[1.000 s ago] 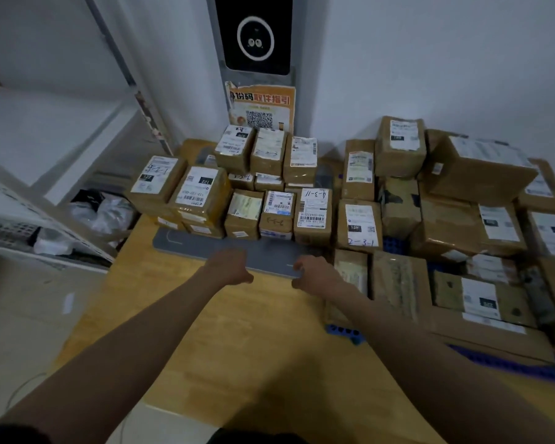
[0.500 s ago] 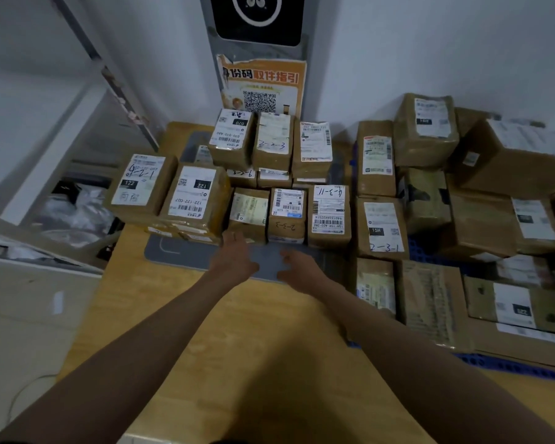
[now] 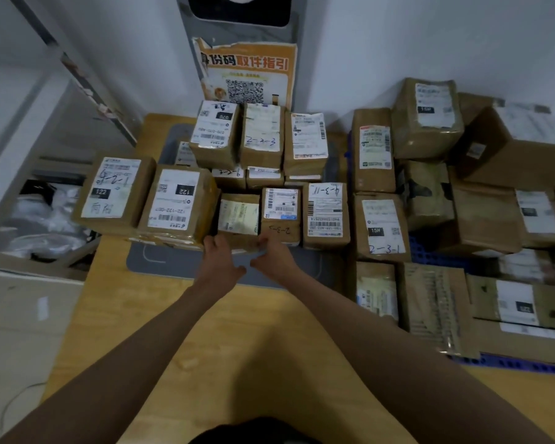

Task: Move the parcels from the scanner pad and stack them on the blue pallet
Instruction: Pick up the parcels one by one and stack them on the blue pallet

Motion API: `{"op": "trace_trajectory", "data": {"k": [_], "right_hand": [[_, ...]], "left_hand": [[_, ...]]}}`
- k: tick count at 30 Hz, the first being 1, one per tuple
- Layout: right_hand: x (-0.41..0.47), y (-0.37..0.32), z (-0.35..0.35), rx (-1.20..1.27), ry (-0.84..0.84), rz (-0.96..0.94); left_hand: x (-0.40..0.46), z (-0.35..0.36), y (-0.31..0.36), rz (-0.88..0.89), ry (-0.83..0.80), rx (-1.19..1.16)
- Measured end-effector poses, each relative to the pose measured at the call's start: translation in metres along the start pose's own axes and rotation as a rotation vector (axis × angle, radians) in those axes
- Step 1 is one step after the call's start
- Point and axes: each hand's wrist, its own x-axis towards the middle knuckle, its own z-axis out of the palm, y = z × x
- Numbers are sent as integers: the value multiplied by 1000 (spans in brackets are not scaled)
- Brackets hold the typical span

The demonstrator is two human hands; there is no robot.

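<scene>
Both hands, left hand (image 3: 220, 262) and right hand (image 3: 274, 256), are reaching with loose, empty fingers, touching the yellow-labelled parcel (image 3: 238, 219) sitting on the grey scanner pad (image 3: 173, 264), left of the blue pallet (image 3: 436, 257).

1. This is a parcel pick-up shop or mail room.
2. Lots of brown boxes (image 3: 260, 139) with white shipping labels are piled up, and many have numbers written on them by hand.
3. Some sit on a grey scanner pad (image 3: 180, 262) on a wooden desk (image 3: 205, 331).
4. More boxes are stacked on a blue pallet (image 3: 523, 363) to the right.
5. An orange poster (image 3: 247, 72) with a square code hangs on a grey machine (image 3: 237, 17) at the wall.
6. A white metal shelf (image 3: 23, 123) stands on the left.
</scene>
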Motion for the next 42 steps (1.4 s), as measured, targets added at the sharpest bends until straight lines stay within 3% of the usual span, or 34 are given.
{"op": "trace_trajectory", "data": {"k": [9,20,26,37,42], "right_hand": [[-40,5,4,-52,-22,-91],[-117,16,-21,-14,-35,-116],[-152,31,-46,-69,-13,-191],[-214,52,-187,-51,162,-417],[-225,77,-269,-54,222,-390]], "left_hand": [[-51,0,3,36,47,80],[-133,-30,38,81,73,-90],[-170,-31,71,89,92,-58],[-193,-41,219,269,265,57],[-186,-28,296,342,281,39]]}}
